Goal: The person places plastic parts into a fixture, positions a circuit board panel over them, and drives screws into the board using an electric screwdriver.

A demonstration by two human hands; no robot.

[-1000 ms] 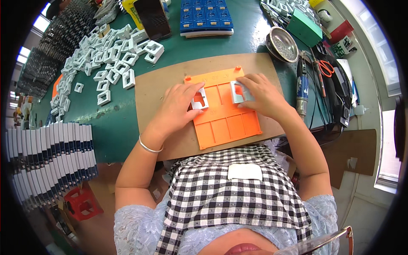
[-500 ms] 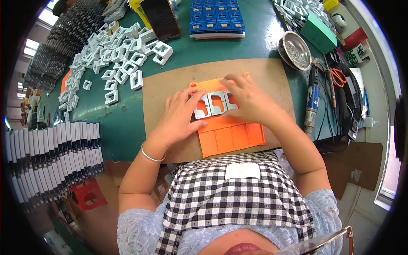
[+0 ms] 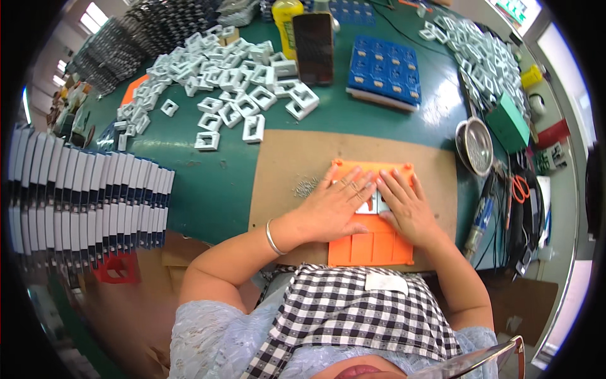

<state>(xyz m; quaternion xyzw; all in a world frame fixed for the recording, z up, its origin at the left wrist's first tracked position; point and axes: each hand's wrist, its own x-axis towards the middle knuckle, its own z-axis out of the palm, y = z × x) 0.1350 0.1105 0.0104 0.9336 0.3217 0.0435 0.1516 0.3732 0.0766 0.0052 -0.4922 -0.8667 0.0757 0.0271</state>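
An orange plastic tray point(image 3: 370, 250) with ribbed compartments lies on a brown board point(image 3: 284, 158) in front of me. My left hand point(image 3: 334, 205) lies flat over its upper left part, fingers stretched out. Flat beside it, my right hand point(image 3: 409, 207) covers the upper right part, its fingers also extended. Between the two hands a silvery metal plate point(image 3: 368, 206) with a cutout shows in the tray. Most of the row of plates is hidden under my palms. A small heap of tiny metal screws point(image 3: 306, 186) sits on the board, left of the tray.
White plastic frames point(image 3: 227, 79) are heaped at the back left, near a phone point(image 3: 313, 49) and a yellow bottle point(image 3: 287, 25). Blue trays point(image 3: 384, 71) stand behind the board. At right are a metal bowl point(image 3: 476, 146), an electric screwdriver point(image 3: 481, 218) and orange-handled scissors point(image 3: 520, 188). Stacked boxes point(image 3: 88, 202) stand left.
My hands have flattened onto the plates, with fingers now straighter and pressed down over the row. The whole view has shifted, and the screw heap beside the tray now shows.
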